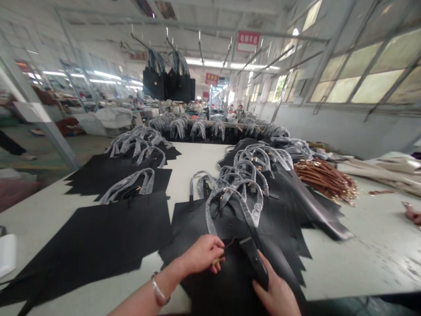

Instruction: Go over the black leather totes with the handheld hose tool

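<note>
Near the front edge of the table, my left hand point(205, 254) is closed in a pinch over a black leather panel point(220, 285). A small gold-coloured bit shows at its fingertips, too small to name. My right hand point(276, 285), at the lower right of the panel, grips a black strap piece point(255, 259) between thumb and fingers. Just beyond both hands, plastic-wrapped handles point(230, 193) loop up from the stacked black panels.
More black panels point(112, 232) with wrapped handles lie on the left. Brown straps with gold hardware point(324, 180) are piled at right, beside cream fabric point(388, 171). Black bags point(167, 83) hang from a rack overhead. A white object point(7, 254) sits at the left edge.
</note>
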Demonstrator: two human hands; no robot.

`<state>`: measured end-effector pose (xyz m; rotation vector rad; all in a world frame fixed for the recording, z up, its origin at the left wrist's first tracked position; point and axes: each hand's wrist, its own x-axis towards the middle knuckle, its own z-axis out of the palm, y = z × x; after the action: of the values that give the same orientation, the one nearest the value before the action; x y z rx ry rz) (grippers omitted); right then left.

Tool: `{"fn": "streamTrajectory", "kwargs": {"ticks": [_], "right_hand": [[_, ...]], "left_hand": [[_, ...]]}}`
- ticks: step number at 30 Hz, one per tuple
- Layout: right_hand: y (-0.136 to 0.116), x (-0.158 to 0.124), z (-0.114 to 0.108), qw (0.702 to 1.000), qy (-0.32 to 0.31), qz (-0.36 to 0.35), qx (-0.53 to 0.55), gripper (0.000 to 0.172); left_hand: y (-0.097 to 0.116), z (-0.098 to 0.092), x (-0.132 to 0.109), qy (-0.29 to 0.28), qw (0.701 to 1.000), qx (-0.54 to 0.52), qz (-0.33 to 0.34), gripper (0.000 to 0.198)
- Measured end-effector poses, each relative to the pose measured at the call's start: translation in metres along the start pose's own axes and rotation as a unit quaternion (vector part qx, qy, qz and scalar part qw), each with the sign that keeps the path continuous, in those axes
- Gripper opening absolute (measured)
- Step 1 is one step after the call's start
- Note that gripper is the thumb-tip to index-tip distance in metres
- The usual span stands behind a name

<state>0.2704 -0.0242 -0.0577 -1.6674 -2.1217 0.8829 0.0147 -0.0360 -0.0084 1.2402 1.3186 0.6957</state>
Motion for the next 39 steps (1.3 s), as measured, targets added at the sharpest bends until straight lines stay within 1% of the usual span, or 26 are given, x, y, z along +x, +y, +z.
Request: {"fn": "streamTrajectory", "kwargs": {"ticks": [1, 3, 6, 8, 10, 12, 14, 17, 19, 23, 24, 26, 28, 30, 32, 34, 36, 39], "right_hand": [[-0.003, -0.003, -0.004, 1.0, 0.003, 0.0, 0.005, 0.071], [-0.009, -0.009, -0.016, 0.999, 0.0, -0.009, 0.031, 0.073], [-0.017, -0.023, -0.039, 0.996, -0.038, -0.014, 0.073, 0.074], [-0.022, -0.034, -0.05, 0.992, -0.077, -0.011, 0.1, 0.075], [-0.029, -0.042, -0.055, 0.984, -0.117, -0.007, 0.132, 0.078], [-0.036, -0.046, -0.055, 0.975, -0.154, 0.002, 0.162, 0.081], [-0.042, -0.045, -0.053, 0.967, -0.177, 0.005, 0.181, 0.082], [-0.047, -0.041, -0.051, 0.966, -0.17, -0.002, 0.196, 0.08], [-0.045, -0.041, -0.051, 0.966, -0.167, 0.0, 0.198, 0.078], [-0.038, -0.042, -0.053, 0.959, -0.19, 0.012, 0.21, 0.075], [-0.036, -0.041, -0.053, 0.96, -0.18, 0.013, 0.212, 0.074], [-0.035, -0.038, -0.056, 0.968, -0.135, 0.014, 0.21, 0.072], [-0.033, -0.036, -0.062, 0.974, -0.097, 0.015, 0.206, 0.07], [-0.03, -0.038, -0.069, 0.973, -0.092, 0.018, 0.209, 0.069], [-0.026, -0.044, -0.074, 0.971, -0.107, 0.034, 0.209, 0.069], [-0.021, -0.053, -0.077, 0.97, -0.117, 0.059, 0.206, 0.07], [-0.019, -0.063, -0.077, 0.967, -0.126, 0.081, 0.208, 0.072], [-0.019, -0.072, -0.075, 0.962, -0.146, 0.093, 0.212, 0.075]], "left_hand": [[-0.009, 0.009, -0.003, 0.022, 0.997, -0.07, 0.001, 0.026], [-0.023, 0.026, -0.007, 0.069, 0.984, -0.162, 0.012, 0.035], [-0.035, 0.047, -0.01, 0.107, 0.968, -0.228, 0.023, 0.039], [-0.039, 0.057, -0.011, 0.116, 0.959, -0.257, 0.032, 0.041], [-0.042, 0.064, -0.01, 0.125, 0.954, -0.269, 0.045, 0.041], [-0.045, 0.071, -0.008, 0.124, 0.954, -0.266, 0.061, 0.04], [-0.047, 0.076, -0.005, 0.117, 0.955, -0.259, 0.08, 0.041], [-0.049, 0.083, -0.003, 0.108, 0.951, -0.275, 0.093, 0.042], [-0.048, 0.086, -0.004, 0.107, 0.944, -0.3, 0.083, 0.043], [-0.043, 0.093, -0.009, 0.095, 0.932, -0.343, 0.062, 0.044], [-0.042, 0.095, -0.009, 0.09, 0.928, -0.356, 0.057, 0.043], [-0.039, 0.098, -0.01, 0.079, 0.913, -0.397, 0.04, 0.041], [-0.035, 0.1, -0.009, 0.062, 0.892, -0.447, 0.0, 0.038], [-0.033, 0.102, -0.007, 0.041, 0.877, -0.477, -0.046, 0.034], [-0.032, 0.105, -0.005, 0.027, 0.882, -0.466, -0.063, 0.03], [-0.033, 0.112, -0.003, 0.035, 0.904, -0.425, -0.036, 0.027], [-0.036, 0.12, 0.0, 0.08, 0.925, -0.373, 0.003, 0.029], [-0.041, 0.131, 0.003, 0.147, 0.94, -0.304, 0.048, 0.032]]}}
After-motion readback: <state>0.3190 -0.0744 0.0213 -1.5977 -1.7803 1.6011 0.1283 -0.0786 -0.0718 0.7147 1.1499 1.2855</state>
